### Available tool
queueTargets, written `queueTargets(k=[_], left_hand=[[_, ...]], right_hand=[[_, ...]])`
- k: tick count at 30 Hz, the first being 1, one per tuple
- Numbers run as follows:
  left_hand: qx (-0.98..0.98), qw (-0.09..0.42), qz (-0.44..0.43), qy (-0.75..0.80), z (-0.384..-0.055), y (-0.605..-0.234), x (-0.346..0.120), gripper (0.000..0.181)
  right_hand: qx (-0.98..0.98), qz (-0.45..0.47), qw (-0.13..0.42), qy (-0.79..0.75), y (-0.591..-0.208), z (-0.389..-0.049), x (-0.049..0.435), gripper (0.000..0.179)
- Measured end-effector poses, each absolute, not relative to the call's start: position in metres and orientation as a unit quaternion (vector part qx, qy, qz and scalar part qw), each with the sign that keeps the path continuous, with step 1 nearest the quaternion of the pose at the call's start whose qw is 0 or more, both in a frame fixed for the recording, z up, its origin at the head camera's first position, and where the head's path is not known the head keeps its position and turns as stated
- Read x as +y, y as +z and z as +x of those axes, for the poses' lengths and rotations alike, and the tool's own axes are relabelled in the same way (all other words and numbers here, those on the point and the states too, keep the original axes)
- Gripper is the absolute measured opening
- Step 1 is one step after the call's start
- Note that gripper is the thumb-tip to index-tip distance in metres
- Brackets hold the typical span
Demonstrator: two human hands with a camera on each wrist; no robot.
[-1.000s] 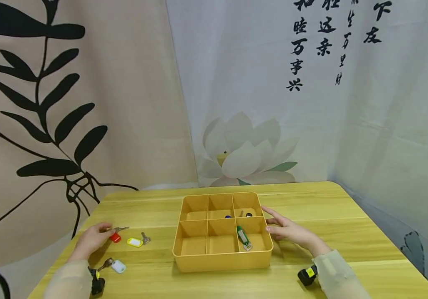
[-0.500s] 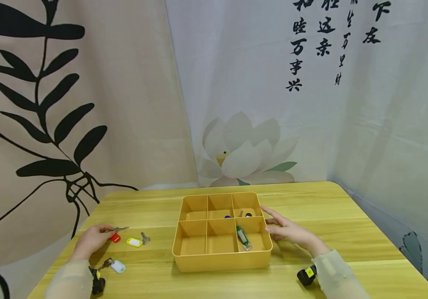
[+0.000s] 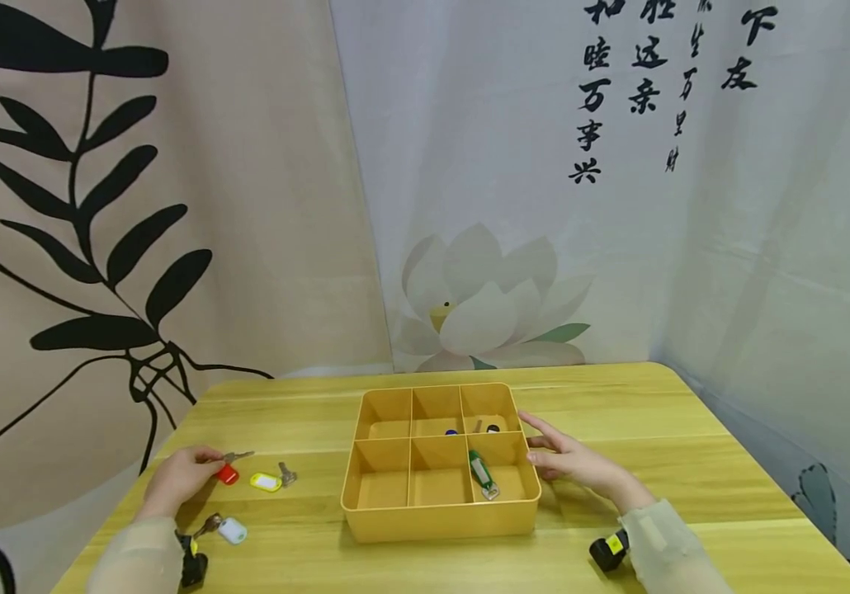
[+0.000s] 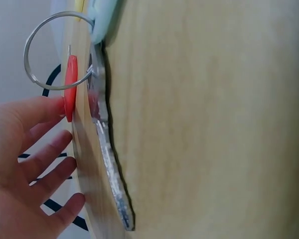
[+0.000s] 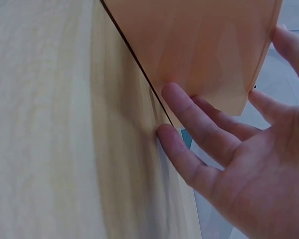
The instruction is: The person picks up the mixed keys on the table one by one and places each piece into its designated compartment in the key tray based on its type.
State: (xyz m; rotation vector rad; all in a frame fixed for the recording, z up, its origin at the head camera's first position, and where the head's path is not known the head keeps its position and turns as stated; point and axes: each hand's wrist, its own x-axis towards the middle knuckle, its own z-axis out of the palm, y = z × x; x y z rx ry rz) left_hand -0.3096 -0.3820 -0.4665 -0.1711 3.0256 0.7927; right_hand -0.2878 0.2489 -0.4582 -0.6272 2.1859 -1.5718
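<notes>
My left hand [image 3: 181, 478] is at the far left of the table, its thumb and index finger pinching the edge of a red key tag [image 3: 227, 474]; the other fingers are spread. That tag's key [image 3: 239, 455] points right. Beside it lies a yellow key tag [image 3: 266, 482] with its key. Closer to me is a pale key tag [image 3: 232, 530], whose ring [image 4: 27, 55] and key [image 4: 112, 169] loom large in the left wrist view. My right hand [image 3: 581, 464] rests extended fingertips against the right side of the yellow divided box [image 3: 440, 522].
A key with a green tag [image 3: 480, 469] lies in the box's front right compartment. Small blue [image 3: 451, 431] and dark [image 3: 493, 429] pieces show in the back middle and back right ones. Behind the wooden table [image 3: 618, 396] hangs a printed curtain [image 3: 284, 206].
Both hands, the box and the keys hold their places. The head view has shifted very slightly.
</notes>
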Motion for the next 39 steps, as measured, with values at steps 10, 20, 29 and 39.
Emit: queueTargets(k=[10, 20, 29, 39], left_hand=[[0.966, -0.02, -0.047, 0.253, -0.3077, -0.4671, -0.3863, 0.026], [0.947, -0.061, -0.061, 0.308, -0.3069, -0.4695, -0.3891, 0.034], [0.932, -0.03, -0.072, 0.353, -0.3032, -0.4698, -0.3849, 0.045], [0.903, -0.033, -0.085, 0.42, -0.3046, -0.4676, -0.3814, 0.051]], right_hand=[[0.774, -0.221, 0.187, -0.564, -0.4597, -0.2881, 0.2483, 0.071], [0.771, -0.223, 0.179, -0.569, -0.4619, -0.2908, 0.248, 0.07], [0.768, -0.224, 0.188, -0.57, -0.4645, -0.2866, 0.2497, 0.07], [0.768, -0.226, 0.187, -0.569, -0.4656, -0.2905, 0.251, 0.069]])
